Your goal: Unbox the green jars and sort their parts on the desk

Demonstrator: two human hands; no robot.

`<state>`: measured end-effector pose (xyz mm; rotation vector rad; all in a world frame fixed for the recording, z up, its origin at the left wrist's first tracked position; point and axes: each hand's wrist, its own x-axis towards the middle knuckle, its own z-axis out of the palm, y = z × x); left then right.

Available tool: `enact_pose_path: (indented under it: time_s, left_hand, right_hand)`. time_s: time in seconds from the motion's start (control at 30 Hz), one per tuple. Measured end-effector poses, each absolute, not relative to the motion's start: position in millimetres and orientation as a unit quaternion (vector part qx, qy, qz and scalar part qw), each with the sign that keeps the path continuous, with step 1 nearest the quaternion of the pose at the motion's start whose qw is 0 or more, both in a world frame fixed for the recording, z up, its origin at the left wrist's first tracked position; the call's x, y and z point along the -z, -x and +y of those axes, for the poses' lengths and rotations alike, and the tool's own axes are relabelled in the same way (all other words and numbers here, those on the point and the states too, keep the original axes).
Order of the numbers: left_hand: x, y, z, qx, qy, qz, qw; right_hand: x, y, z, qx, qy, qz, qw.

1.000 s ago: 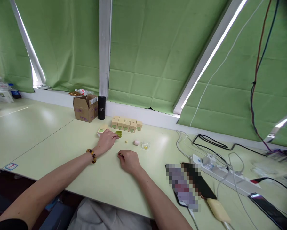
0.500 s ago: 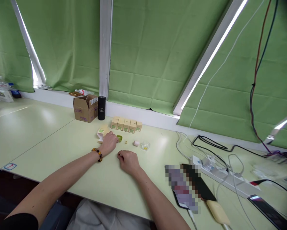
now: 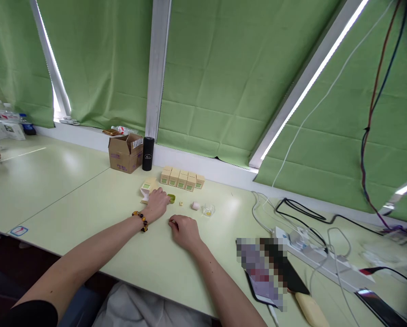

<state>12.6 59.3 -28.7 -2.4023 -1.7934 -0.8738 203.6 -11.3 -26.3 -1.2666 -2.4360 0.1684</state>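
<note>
The green dish (image 3: 171, 199) sits on the worktop (image 3: 135, 259), and the left hand (image 3: 157, 204) reaches to its left side, fingertips right at the edge. Whether those fingers pinch the dish or only touch it, I cannot tell, since the back of the hand covers them. The right hand (image 3: 184, 230) rests nearer the person than the dish, its fingers curled in narrow (anything tucked inside would be hidden).

Left of the dish, just behind the left hand, lies an opened box (image 3: 149, 185) with white paper showing. Behind the dish stands a row of small boxes (image 3: 182, 180). To its right, in order, come a tiny yellow piece (image 3: 180, 204), a pink piece (image 3: 195, 205) and a clear dish (image 3: 208, 210) with something yellow in it. Farther back and left of the green dish are a black flask (image 3: 148, 154) and a cardboard box (image 3: 125, 154).
</note>
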Motion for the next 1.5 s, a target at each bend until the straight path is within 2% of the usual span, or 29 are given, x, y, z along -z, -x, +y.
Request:
enact_pose_path:
  time_s: [0.63, 0.9, 1.17, 1.33, 1.5]
  left_hand:
    - [19.3, -10.7, 51.6, 0.273, 0.77, -0.577, 0.023]
    - [-8.8, -12.9, 37.0, 0.304, 0.775, -0.553, 0.036]
    - [-27.2, -16.8, 9.0, 0.244, 0.81, -0.52, 0.122]
    - [-7.5, -11.0, -1.2, 0.23, 0.804, -0.534, 0.123]
    - [4.0, -7.1, 1.8, 0.247, 0.799, -0.538, 0.107]
  right_hand:
    - [25.5, -203.6, -12.0, -0.065, 0.449, -0.868, 0.202]
    - [25.0, -203.0, -12.6, -0.059, 0.456, -0.867, 0.193]
    - [25.0, -203.8, -12.1, -0.061, 0.447, -0.871, 0.197]
    - [25.7, -206.4, -10.0, -0.055, 0.443, -0.864, 0.232]
    - [10.4, -219.2, 4.9, -0.036, 0.469, -0.821, 0.322]
